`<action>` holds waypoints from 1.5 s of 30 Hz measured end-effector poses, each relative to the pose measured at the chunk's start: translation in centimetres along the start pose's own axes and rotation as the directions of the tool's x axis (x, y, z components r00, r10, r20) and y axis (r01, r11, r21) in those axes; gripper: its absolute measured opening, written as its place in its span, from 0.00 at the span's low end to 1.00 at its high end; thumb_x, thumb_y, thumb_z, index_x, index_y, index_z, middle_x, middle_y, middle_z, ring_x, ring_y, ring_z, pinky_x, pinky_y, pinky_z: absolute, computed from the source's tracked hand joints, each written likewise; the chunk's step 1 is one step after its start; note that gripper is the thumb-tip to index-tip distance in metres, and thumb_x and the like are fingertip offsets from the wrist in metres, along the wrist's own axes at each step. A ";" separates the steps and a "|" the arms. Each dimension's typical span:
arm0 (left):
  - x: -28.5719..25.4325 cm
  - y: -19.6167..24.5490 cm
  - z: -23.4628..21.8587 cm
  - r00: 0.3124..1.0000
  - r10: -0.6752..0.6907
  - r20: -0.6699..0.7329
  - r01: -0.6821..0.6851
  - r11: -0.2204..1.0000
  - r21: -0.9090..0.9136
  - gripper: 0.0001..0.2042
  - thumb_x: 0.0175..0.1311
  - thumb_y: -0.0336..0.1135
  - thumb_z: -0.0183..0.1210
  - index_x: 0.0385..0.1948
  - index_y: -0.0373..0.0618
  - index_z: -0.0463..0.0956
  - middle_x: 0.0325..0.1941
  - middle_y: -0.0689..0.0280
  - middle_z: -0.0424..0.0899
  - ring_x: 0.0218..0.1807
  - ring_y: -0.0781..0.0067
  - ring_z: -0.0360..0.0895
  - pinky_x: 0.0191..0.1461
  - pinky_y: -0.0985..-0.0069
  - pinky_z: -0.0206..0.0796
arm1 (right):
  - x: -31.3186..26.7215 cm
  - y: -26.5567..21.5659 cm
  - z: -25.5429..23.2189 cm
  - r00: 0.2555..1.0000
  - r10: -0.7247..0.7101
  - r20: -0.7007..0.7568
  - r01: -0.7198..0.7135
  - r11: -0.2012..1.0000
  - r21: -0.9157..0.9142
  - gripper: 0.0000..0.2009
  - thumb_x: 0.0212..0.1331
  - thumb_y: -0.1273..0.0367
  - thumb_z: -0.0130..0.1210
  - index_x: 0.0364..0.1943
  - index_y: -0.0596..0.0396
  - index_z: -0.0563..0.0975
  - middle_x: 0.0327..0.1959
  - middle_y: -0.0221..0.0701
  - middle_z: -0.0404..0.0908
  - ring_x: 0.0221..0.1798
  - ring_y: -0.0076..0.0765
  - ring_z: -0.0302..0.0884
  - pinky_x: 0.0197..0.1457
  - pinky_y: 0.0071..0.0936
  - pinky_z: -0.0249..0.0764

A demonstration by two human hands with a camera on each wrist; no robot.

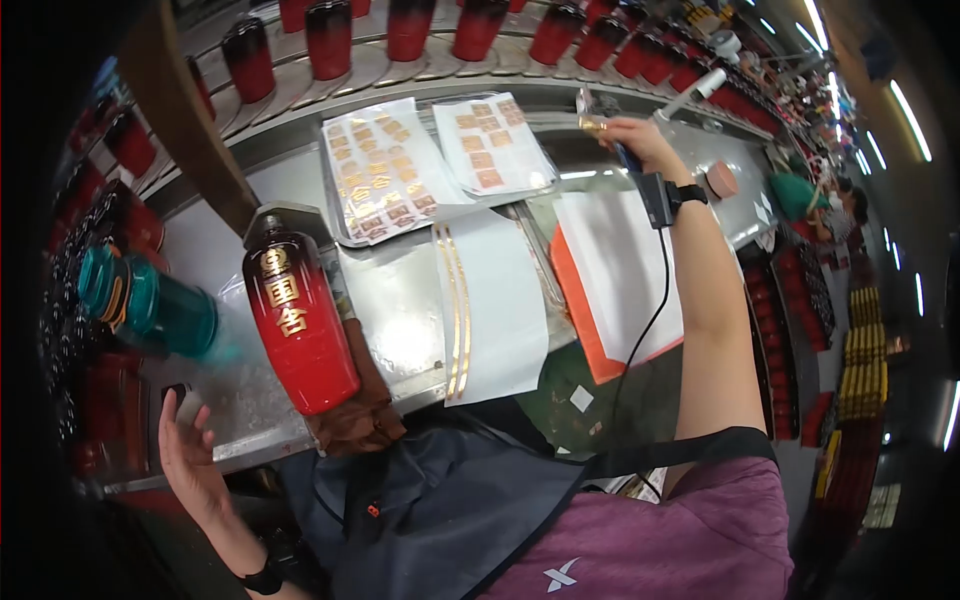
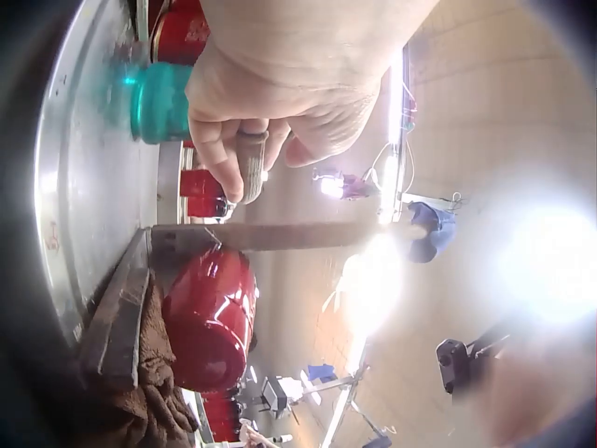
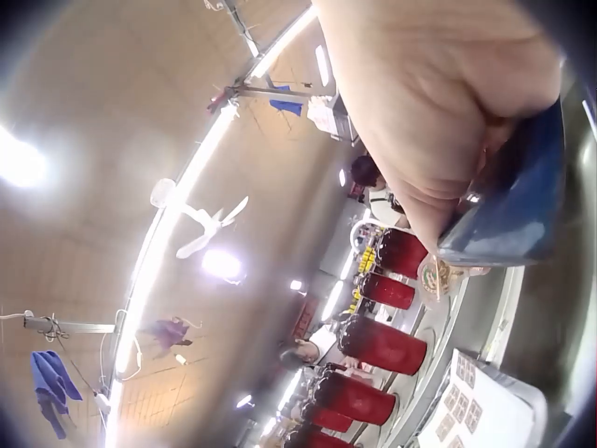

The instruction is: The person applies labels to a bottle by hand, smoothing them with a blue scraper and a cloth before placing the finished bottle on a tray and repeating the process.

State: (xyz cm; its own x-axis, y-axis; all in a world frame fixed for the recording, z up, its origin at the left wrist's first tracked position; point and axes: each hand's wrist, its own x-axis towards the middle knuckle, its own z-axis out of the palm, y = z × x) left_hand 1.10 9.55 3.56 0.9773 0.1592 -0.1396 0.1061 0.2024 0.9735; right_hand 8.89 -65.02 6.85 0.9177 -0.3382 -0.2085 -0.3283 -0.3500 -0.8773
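My left hand (image 1: 195, 465) is raised over the left table edge, fingers loosely spread, palm partly showing. A grey-beige ribbed piece (image 2: 250, 166) lies among its fingers; I cannot tell whether it is a finger cover. My right hand (image 1: 640, 142) reaches over the far right of the table. It holds a smooth blue object (image 3: 508, 219), largely hidden by the palm. A small gold-patterned piece (image 3: 437, 277) shows past those fingertips. A red bottle (image 1: 305, 320) with black shoulders and gold characters lies tilted on a brown cloth (image 1: 362, 420), apart from both hands.
Trays of gold decal sheets (image 1: 375, 170) sit mid-table, with a gold-striped sheet (image 1: 500, 310) nearer me. White paper (image 1: 620, 265) lies over an orange folder (image 1: 575, 315). A teal jug (image 1: 165, 310) stands left by a wooden post (image 1: 190, 120). Red bottles (image 1: 330, 40) line the back.
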 end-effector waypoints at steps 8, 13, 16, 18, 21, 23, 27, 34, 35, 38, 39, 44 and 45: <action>-0.4 -0.1 -3.4 0.984 -0.077 -0.158 0.077 0.997 -0.008 0.24 0.74 0.44 0.52 0.66 0.40 0.67 0.62 0.64 0.76 0.53 0.75 0.77 0.47 0.84 0.66 | 10.2 10.3 1.5 0.915 0.305 -0.266 -0.341 0.227 -0.912 0.17 0.41 0.65 0.69 0.40 0.52 0.86 0.45 0.43 0.86 0.50 0.50 0.84 0.51 0.43 0.79; 0.9 0.5 -2.9 0.990 -0.047 -0.132 0.051 0.998 0.028 0.23 0.75 0.44 0.50 0.65 0.38 0.68 0.61 0.63 0.77 0.52 0.75 0.78 0.46 0.84 0.66 | 11.8 11.4 2.7 0.903 0.375 -0.211 -0.289 0.167 -0.943 0.16 0.44 0.67 0.66 0.41 0.54 0.86 0.47 0.44 0.85 0.51 0.53 0.83 0.54 0.44 0.77; 1.2 0.9 -1.9 0.998 0.015 -0.061 -0.013 0.999 0.032 0.23 0.77 0.42 0.48 0.66 0.37 0.66 0.57 0.62 0.79 0.51 0.76 0.77 0.47 0.82 0.67 | 10.0 8.2 0.8 0.986 0.162 0.049 -0.004 0.310 -0.951 0.17 0.36 0.62 0.72 0.30 0.59 0.85 0.27 0.43 0.85 0.28 0.41 0.80 0.35 0.39 0.75; 1.7 1.0 -1.3 0.999 0.040 -0.021 -0.039 0.998 0.047 0.22 0.77 0.41 0.48 0.65 0.37 0.67 0.57 0.61 0.79 0.52 0.75 0.78 0.47 0.82 0.67 | 7.5 2.7 0.8 0.974 0.169 0.153 0.079 0.380 -0.922 0.16 0.39 0.60 0.72 0.25 0.60 0.85 0.23 0.35 0.84 0.25 0.32 0.78 0.32 0.33 0.73; 2.3 1.6 1.6 0.993 0.091 0.069 -0.098 0.989 0.109 0.21 0.77 0.39 0.48 0.65 0.36 0.68 0.56 0.60 0.79 0.52 0.74 0.78 0.49 0.80 0.68 | 1.6 -5.0 2.5 0.987 0.038 0.159 0.118 0.506 -0.855 0.15 0.46 0.61 0.69 0.28 0.62 0.84 0.22 0.32 0.83 0.26 0.27 0.77 0.33 0.29 0.72; 2.3 2.4 4.8 0.980 0.130 0.148 -0.158 0.968 0.197 0.18 0.76 0.34 0.48 0.62 0.36 0.71 0.56 0.58 0.80 0.54 0.72 0.79 0.53 0.78 0.70 | -2.7 -9.9 4.7 0.974 -0.021 0.227 0.196 0.585 -0.787 0.13 0.51 0.62 0.66 0.29 0.61 0.83 0.22 0.30 0.82 0.27 0.24 0.76 0.34 0.26 0.70; 1.4 3.8 12.2 0.818 0.374 0.437 -0.503 0.834 0.227 0.15 0.69 0.25 0.50 0.56 0.36 0.76 0.54 0.59 0.83 0.55 0.72 0.77 0.56 0.77 0.68 | -8.5 -14.9 9.1 0.932 -0.038 0.361 0.261 0.760 -0.595 0.10 0.53 0.67 0.66 0.30 0.61 0.81 0.25 0.28 0.82 0.28 0.20 0.75 0.35 0.22 0.71; 2.0 5.1 18.9 0.369 0.491 0.789 -0.830 0.556 0.042 0.24 0.57 0.31 0.61 0.59 0.46 0.77 0.64 0.55 0.74 0.62 0.57 0.67 0.69 0.66 0.53 | -19.2 -23.7 18.6 0.669 -0.227 0.708 0.671 0.593 -0.444 0.07 0.53 0.74 0.62 0.37 0.60 0.81 0.33 0.35 0.86 0.37 0.34 0.84 0.44 0.27 0.77; 1.9 5.1 19.4 0.342 0.453 0.823 -0.790 0.613 -0.009 0.27 0.56 0.32 0.63 0.61 0.48 0.75 0.65 0.57 0.73 0.61 0.58 0.66 0.69 0.67 0.52 | -19.9 -24.1 19.4 0.581 -0.309 0.753 0.749 0.565 -0.346 0.08 0.52 0.74 0.63 0.37 0.60 0.82 0.32 0.36 0.85 0.38 0.36 0.83 0.44 0.29 0.76; 1.8 5.0 19.5 0.336 0.303 0.892 -0.650 0.760 -0.013 0.26 0.54 0.38 0.69 0.57 0.45 0.76 0.52 0.60 0.78 0.53 0.64 0.70 0.61 0.70 0.58 | -22.4 -26.4 22.1 0.499 -0.352 0.792 0.784 0.573 -0.239 0.07 0.53 0.75 0.63 0.36 0.60 0.83 0.31 0.34 0.83 0.35 0.35 0.79 0.40 0.30 0.73; 2.0 4.9 19.2 0.264 0.289 0.920 -0.586 0.806 -0.085 0.24 0.54 0.40 0.73 0.51 0.42 0.79 0.47 0.60 0.80 0.50 0.69 0.73 0.58 0.72 0.62 | -22.8 -26.3 22.8 0.513 -0.373 0.773 0.762 0.613 -0.210 0.07 0.51 0.75 0.63 0.34 0.60 0.83 0.29 0.33 0.82 0.34 0.34 0.78 0.40 0.29 0.70; 1.9 5.1 14.4 0.359 0.108 0.927 -0.299 0.954 0.005 0.08 0.53 0.30 0.72 0.30 0.40 0.81 0.36 0.65 0.85 0.44 0.70 0.81 0.50 0.75 0.69 | -23.5 -25.7 25.0 0.570 -0.398 0.719 0.702 0.690 -0.175 0.06 0.53 0.74 0.63 0.35 0.61 0.83 0.28 0.31 0.81 0.35 0.30 0.78 0.40 0.27 0.70; 1.9 5.4 13.2 0.376 0.124 0.918 -0.377 0.926 0.029 0.08 0.53 0.29 0.72 0.28 0.40 0.81 0.35 0.65 0.85 0.45 0.70 0.82 0.51 0.74 0.69 | -23.6 -25.2 25.2 0.604 -0.378 0.702 0.663 0.727 -0.179 0.06 0.55 0.74 0.64 0.34 0.62 0.83 0.28 0.30 0.80 0.34 0.27 0.76 0.40 0.26 0.69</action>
State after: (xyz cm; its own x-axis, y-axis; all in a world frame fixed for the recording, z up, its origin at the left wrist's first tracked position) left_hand 5.98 -1.77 10.96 0.5491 -0.8022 0.2344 -0.2647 0.0991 0.9592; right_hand 1.18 -26.24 23.01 0.8352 0.5412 -0.0974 0.3297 -0.6346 -0.6989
